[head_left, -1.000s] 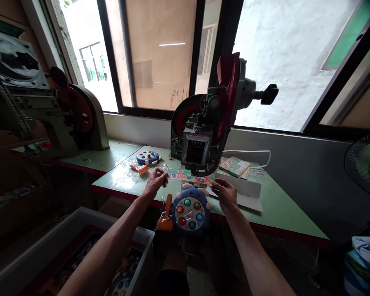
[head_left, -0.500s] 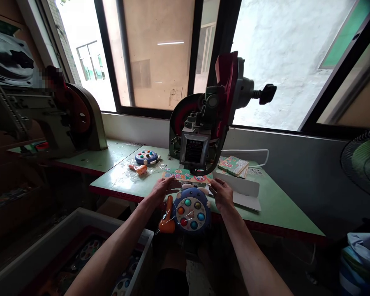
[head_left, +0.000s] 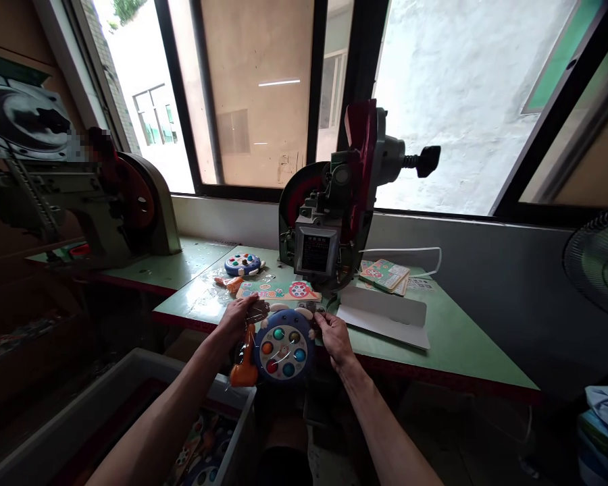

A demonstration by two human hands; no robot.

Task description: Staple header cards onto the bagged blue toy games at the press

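Observation:
A blue round toy [head_left: 285,347] with coloured buttons and pale ears hangs in a clear plastic bag, beside an orange toy hammer [head_left: 245,364]. A printed cardboard header card [head_left: 278,290] lies across the bag's top, under the stapling machine's head [head_left: 317,251]. My left hand [head_left: 239,317] is closed on the bag's top left, its fingertips against the card's lower edge. At the top right, my right hand [head_left: 335,336] pinches the bag just below the card's right end. The machine's working point is partly hidden behind the card.
A second blue toy [head_left: 244,263] and orange hammer [head_left: 229,284] lie on the green table [head_left: 476,364]. Right of the machine are stacked printed cards [head_left: 384,275] and an open white carton [head_left: 385,320]. A grey bin [head_left: 146,361] of bagged toys stands below left; a fan [head_left: 595,263] is at right.
The bagged toy, hammer and header card have shifted left beneath the machine head, both hands moving with them. My right hand is now lower, below the card's end. The view has tilted slightly upward.

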